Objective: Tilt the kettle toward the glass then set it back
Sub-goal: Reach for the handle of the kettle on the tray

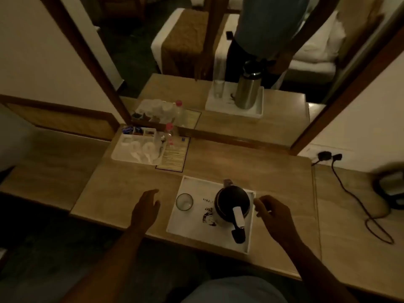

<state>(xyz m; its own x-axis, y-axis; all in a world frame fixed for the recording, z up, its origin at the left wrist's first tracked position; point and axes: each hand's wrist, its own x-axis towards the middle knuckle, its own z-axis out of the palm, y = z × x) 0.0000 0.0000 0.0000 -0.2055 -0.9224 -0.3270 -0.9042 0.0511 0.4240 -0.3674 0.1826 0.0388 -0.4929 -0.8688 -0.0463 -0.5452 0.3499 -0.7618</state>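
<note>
A steel kettle with a black lid and black handle stands upright on a white tray on the wooden desk. An empty clear glass stands upright on the tray's left side, a short gap from the kettle. My left hand hovers over the desk just left of the tray, fingers apart, holding nothing. My right hand is at the tray's right edge beside the kettle, fingers curled and apart, touching neither the kettle body nor its handle.
A white tray of cups and sachets, a small bottle and a printed card sit at the back left, in front of a mirror. A plug and black cable run to a kettle base at the right.
</note>
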